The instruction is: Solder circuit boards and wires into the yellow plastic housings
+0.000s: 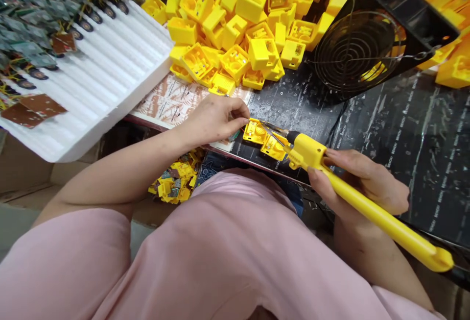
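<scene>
Wearing a pink shirt (220,241), nearest of all, with jeans (216,165) just beyond its hem. Gripping a yellow iron (352,190) in the right hand (370,178), fingers and thumb clamped around its handle. Pointing its slim tip far and left, over two open yellow case halves (256,133) side by side close to the near edge of the black surface (370,119). Cannot tell whether touching them with the tip. Holding the left hand (220,119) just left of the halves, palm downward, thumb and forefinger almost together by the left half; cannot tell whether pinching anything between them. Resting beneath that wrist, a pale patterned sheet (176,97). Heaped at the far side, many yellow cases (227,26), in various tilts. Tilted at far right, a black fan (356,50) with a ring-shaped grille. Set at far left, a ribbed white foam tray (121,60) under crowded boards (33,26), with a row of round discs (86,25) and some brown pieces (33,109). Gathered below the near edge, more yellow parts (176,180).
</scene>
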Motion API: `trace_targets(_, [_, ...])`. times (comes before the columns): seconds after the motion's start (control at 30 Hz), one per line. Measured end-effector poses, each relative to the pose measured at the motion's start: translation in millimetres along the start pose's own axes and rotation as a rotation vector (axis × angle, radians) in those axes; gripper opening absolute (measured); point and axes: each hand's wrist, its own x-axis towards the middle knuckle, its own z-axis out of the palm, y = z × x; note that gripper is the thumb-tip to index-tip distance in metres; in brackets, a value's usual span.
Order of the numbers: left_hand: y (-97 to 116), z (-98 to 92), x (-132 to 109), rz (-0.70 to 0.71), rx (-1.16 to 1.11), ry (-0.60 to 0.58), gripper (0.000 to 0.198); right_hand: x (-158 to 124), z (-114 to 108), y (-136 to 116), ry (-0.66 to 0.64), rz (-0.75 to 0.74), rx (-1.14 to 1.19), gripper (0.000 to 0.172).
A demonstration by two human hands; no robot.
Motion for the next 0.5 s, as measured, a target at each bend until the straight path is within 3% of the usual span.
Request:
trace_targets(0.1, [1.7,7.1,2.1,0.047,0.063,0.023,0.026,0.6,5.3,0.0,0.041,-0.027,0.069,0.044])
trace_targets(0.27, [2.9,12.7,1.7,0.129,0.331,0.075,0.030,-0.5,7.3,-2.8,-0.031,-0.025,0.020,0.027])
trace_targets(0.4, [5.3,13.1,2.3,0.163,0.465,0.069,0.031,5.5,8.8,-6.7,-0.047,-0.044,-0.008,0.026])
trace_targets(0.5, [8.0,11.5,4.1,0.181,0.506,0.051,0.032,13.3,10.3,-6.4,-0.085,-0.150,0.011,0.025])
